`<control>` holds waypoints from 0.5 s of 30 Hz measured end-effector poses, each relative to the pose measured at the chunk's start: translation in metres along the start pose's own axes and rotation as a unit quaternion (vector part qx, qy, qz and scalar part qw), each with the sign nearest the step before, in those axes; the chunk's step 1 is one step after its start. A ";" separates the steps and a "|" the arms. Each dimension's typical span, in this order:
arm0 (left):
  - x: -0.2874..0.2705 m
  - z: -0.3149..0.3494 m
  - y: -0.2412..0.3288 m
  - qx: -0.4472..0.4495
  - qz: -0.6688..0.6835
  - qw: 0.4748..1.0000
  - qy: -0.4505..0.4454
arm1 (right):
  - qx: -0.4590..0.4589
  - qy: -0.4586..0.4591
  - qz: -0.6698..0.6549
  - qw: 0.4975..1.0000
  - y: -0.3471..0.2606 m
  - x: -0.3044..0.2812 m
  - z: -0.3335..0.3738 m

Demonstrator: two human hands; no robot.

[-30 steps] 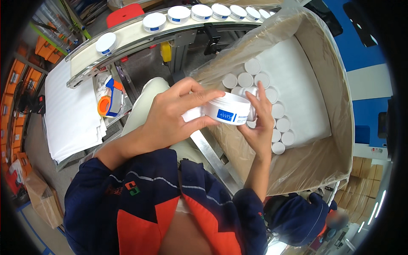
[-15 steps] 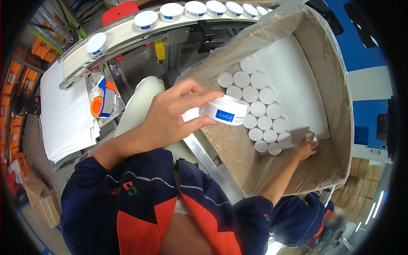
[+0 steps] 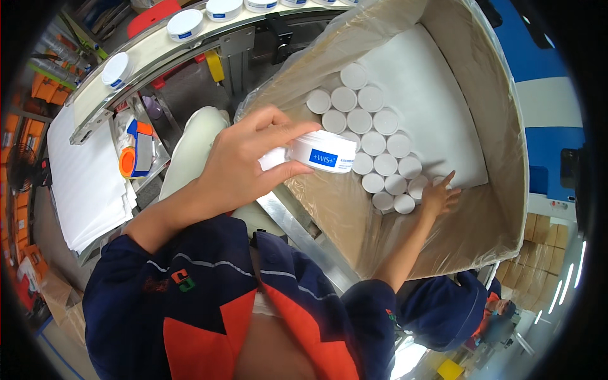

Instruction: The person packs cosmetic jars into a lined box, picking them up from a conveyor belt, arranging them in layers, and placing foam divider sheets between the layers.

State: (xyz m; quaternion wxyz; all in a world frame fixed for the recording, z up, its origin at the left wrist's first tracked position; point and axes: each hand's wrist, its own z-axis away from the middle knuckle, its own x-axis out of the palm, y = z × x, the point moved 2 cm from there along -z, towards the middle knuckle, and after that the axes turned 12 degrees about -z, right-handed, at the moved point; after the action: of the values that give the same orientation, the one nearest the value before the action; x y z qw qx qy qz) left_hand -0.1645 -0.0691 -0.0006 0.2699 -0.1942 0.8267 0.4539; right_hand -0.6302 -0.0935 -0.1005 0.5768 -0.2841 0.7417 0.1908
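Observation:
My left hand [image 3: 234, 155] pinches a round white jar [image 3: 324, 151] with a blue label, thumb below and fingers above. A second white shape shows partly inside that palm, mostly hidden. The jar hangs over the near left side of a large carton [image 3: 497, 225] lined with clear plastic. Inside, several white jars [image 3: 373, 143] stand lids up in close rows on a white sheet [image 3: 430, 95]. My right hand [image 3: 437, 201] is down in the carton with fingers spread, at the right end of a row. A jar [image 3: 441, 182] sits partly hidden behind those fingers.
A curved conveyor [image 3: 149, 60] carries more white jars [image 3: 185, 24] along the top left, with a black bracket [image 3: 280, 38] at its edge. Left of me lie a blue and orange tape dispenser [image 3: 136, 152] and stacked white sheets [image 3: 79, 183]. Another person [image 3: 443, 310] is at lower right.
My right hand has moved left toward the rows and spread its fingers, letting go of the jar it held. My left hand keeps hold of its jar. The view has shifted slightly.

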 end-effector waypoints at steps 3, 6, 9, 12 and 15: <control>0.010 -0.001 -0.002 -0.017 0.004 0.999 -0.039 | -0.192 -0.105 -0.486 0.846 -0.043 -0.064 0.055; 0.019 0.007 -0.013 -0.014 -0.021 0.997 -0.077 | -0.456 -0.312 -0.559 0.618 -0.114 -0.114 0.158; 0.029 0.005 0.000 0.018 0.034 0.994 -0.097 | -0.582 -0.213 -0.443 0.647 -0.118 -0.137 0.190; 0.025 0.005 -0.010 -0.026 0.039 0.993 -0.110 | -0.498 -0.206 -0.512 0.669 -0.107 -0.098 0.151; 0.021 0.013 -0.026 -0.110 0.075 0.983 -0.126 | -0.246 -0.133 -0.506 0.816 -0.082 -0.054 0.052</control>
State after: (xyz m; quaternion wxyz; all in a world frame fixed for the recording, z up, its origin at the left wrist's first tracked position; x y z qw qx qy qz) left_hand -0.1621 -0.0725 -0.0361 0.3136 -0.1012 0.7436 0.5818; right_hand -0.5292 -0.1135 -0.0588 0.5961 -0.7235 0.3379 0.0837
